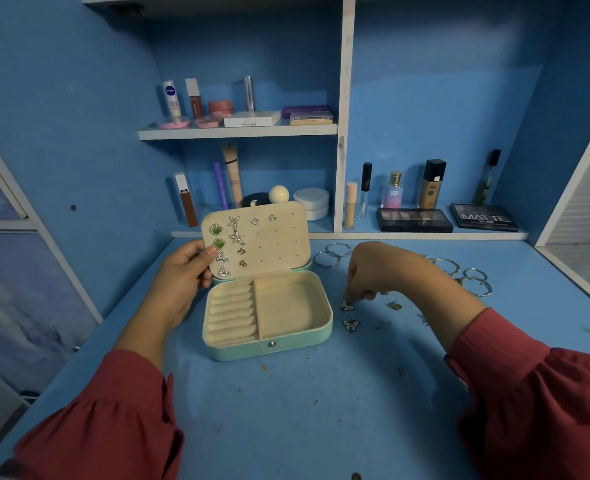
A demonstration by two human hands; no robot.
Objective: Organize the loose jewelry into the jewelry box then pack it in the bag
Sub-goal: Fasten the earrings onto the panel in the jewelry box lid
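A mint-green jewelry box [269, 349] stands open on the blue desk. Its cream lid panel [276, 237] is upright and carries several pinned earrings. My left hand [182, 275] grips the panel's left edge, thumb on its face. My right hand [373, 271] reaches down to the right of the box, its fingertips pinching a butterfly earring [347, 305] on the desk. A second butterfly earring [350, 324] lies just below it. Another small earring [394, 305] lies further right. No bag is in view.
Silver bangles [333, 254] lie behind my right hand, and more bangles [473, 280] lie at the far right. Two makeup palettes [415, 220] and bottles [432, 183] line the back ledge. Cosmetics [217, 109] fill the upper shelf. Small debris dots the desk [304, 410].
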